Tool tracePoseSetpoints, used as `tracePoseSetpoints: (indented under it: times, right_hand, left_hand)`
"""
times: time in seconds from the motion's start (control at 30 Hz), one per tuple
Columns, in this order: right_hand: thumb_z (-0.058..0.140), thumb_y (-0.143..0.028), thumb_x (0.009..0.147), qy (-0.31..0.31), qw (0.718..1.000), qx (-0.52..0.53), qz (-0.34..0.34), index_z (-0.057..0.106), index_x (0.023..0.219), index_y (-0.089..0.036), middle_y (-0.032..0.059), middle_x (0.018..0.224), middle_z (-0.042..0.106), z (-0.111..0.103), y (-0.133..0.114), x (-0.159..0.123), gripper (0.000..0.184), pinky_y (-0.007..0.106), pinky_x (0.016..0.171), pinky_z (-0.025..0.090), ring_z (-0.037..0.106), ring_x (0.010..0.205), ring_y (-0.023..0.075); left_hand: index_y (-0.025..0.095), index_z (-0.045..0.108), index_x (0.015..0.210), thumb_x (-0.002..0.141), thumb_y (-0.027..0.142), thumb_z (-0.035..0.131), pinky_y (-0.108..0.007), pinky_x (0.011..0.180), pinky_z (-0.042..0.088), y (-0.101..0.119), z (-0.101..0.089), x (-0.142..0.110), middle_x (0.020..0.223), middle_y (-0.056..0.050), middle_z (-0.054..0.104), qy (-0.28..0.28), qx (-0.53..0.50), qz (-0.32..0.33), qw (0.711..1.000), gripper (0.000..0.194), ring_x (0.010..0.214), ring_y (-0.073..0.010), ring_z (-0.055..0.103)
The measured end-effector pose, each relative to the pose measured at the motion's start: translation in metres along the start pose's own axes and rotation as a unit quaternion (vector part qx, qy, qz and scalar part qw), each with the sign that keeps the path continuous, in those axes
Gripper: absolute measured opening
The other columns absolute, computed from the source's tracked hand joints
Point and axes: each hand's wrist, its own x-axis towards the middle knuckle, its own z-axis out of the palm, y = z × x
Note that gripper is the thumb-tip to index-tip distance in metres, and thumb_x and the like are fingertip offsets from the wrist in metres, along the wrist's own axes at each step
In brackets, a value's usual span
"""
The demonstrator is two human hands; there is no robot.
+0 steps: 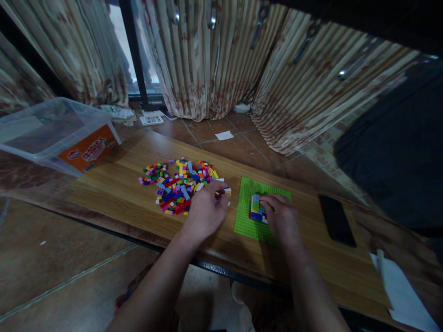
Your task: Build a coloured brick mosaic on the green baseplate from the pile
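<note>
A loose heap of small coloured toy bricks (176,193) lies on the wooden board. My left hand (207,207) is over the heap's right edge, its fingers apart and curved downward, with nothing visible in them. To the right lies a green studded baseplate (245,203). On it stands a low block build (256,211) of blue, white, yellow and red bricks. My right hand (283,216) reaches onto this build from the right, thumb and fingertips pinched together at its upper side. Whatever is between those fingertips is hidden. The hand also covers the build's right part.
A clear plastic bin (51,133) with an orange label stands at the board's left end. A black phone (337,219) lies right of the baseplate. White paper (404,290) is at the right end. Striped curtains (214,60) hang behind the wooden board (131,193).
</note>
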Motion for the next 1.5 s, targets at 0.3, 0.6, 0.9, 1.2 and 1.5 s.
tracePoseSetpoints:
  times: [0.3,0.6,0.9,1.2,1.5]
  right_hand:
    - [0.047,-0.028,0.093,-0.007,1.0,0.018,0.015,0.072,0.082,-0.021,0.0074,0.087,0.069,-0.002,-0.006,0.002,0.028,0.036,0.081,0.049,0.06,0.085,0.0223]
    - [0.047,-0.029,0.093,-0.019,1.0,0.009,0.017,0.072,0.086,-0.02,0.0082,0.088,0.069,-0.005,-0.005,0.002,0.028,0.037,0.083,0.048,0.06,0.087,0.0226]
    - [0.049,-0.028,0.091,-0.028,0.999,0.018,0.023,0.072,0.08,-0.022,0.0063,0.082,0.069,-0.009,-0.006,0.007,0.027,0.037,0.08,0.047,0.06,0.08,0.0217]
    - [0.048,-0.026,0.091,-0.02,0.999,-0.01,0.033,0.072,0.076,-0.021,0.007,0.078,0.068,-0.008,-0.012,0.008,0.028,0.036,0.076,0.046,0.059,0.077,0.0217]
    - [0.048,-0.032,0.093,-0.016,0.999,0.019,0.029,0.074,0.088,-0.021,0.0082,0.09,0.069,-0.007,-0.005,0.0,0.028,0.038,0.082,0.049,0.061,0.087,0.0227]
  left_hand:
    - [0.016,0.055,0.12,0.083,0.02,0.055,-0.036,0.096,0.049,0.019,0.104,-0.004,0.115,-0.012,0.063,-0.06,0.07,0.04,0.995,0.037,0.107,-0.0228,0.061]
    - [0.018,0.056,0.116,0.084,0.02,0.052,-0.034,0.093,0.05,0.013,0.115,0.003,0.109,-0.009,0.065,-0.037,0.076,0.048,0.995,0.033,0.103,-0.0217,0.062]
    - [0.02,0.056,0.115,0.084,0.019,0.052,-0.034,0.094,0.05,0.012,0.113,0.003,0.108,-0.008,0.066,-0.044,0.063,0.044,0.996,0.032,0.105,-0.0208,0.062]
    - [0.019,0.057,0.115,0.085,0.021,0.051,-0.033,0.093,0.05,0.011,0.113,0.003,0.108,-0.008,0.066,-0.049,0.063,0.048,0.996,0.031,0.103,-0.0207,0.063]
    - [0.02,0.056,0.121,0.086,0.024,0.053,-0.033,0.095,0.05,0.009,0.114,0.001,0.112,-0.008,0.065,-0.045,0.067,0.053,0.995,0.036,0.105,-0.0207,0.062]
